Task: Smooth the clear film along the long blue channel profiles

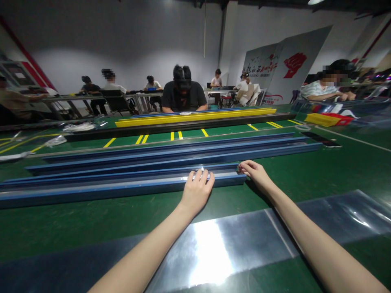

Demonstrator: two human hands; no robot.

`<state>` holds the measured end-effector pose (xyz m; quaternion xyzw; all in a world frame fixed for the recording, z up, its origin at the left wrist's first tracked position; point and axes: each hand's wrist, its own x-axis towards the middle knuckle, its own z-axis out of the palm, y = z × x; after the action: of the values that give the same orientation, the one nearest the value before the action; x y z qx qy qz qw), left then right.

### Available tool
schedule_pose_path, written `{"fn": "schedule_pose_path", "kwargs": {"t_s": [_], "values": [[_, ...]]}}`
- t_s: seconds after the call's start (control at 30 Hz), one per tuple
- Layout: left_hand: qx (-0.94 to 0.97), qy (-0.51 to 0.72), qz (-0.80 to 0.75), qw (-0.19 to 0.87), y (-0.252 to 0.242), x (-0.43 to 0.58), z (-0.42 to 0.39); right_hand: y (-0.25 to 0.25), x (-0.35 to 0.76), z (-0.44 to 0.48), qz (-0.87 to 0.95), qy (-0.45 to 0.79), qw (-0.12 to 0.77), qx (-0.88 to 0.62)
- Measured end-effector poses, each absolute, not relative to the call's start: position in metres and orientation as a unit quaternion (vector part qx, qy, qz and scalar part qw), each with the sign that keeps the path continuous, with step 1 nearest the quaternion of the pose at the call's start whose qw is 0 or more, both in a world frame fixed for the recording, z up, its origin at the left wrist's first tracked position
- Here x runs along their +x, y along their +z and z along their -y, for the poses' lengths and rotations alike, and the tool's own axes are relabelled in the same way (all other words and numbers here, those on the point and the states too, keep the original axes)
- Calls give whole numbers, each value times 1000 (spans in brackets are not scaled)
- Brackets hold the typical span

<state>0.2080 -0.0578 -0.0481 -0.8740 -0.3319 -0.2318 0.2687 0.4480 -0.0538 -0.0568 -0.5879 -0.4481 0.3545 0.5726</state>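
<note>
A long blue channel (pixel 122 187) lies across the green table, a pale strip along its inside. Over its right part rests my left hand (pixel 198 189), fingers slightly apart and bent into the channel, beside a small shiny clear piece (pixel 200 168). At the channel's right end, the fingers of my right hand (pixel 252 170) are pinched together; what they hold is hidden. Just beyond lie more blue channels (pixel 171 156), side by side. Nearer me, a wide clear plastic sheet (pixel 244 240) stretches beneath my forearms.
Farther back are yellow (pixel 195 118) and black channels (pixel 183 127), with a person (pixel 184 91) in dark clothes behind them. A phone (pixel 320 139) lies right of the blue channels. Plastic bags (pixel 82 126) sit at left, a yellow and red tray (pixel 328 119) at right.
</note>
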Motion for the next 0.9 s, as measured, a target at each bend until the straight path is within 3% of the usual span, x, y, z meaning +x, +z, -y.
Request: {"fn": "schedule_pose_path", "kwargs": {"t_s": [0.9], "values": [[-875, -224, 367, 222, -42, 211, 62, -50, 444, 60, 488, 324, 543, -601]]}}
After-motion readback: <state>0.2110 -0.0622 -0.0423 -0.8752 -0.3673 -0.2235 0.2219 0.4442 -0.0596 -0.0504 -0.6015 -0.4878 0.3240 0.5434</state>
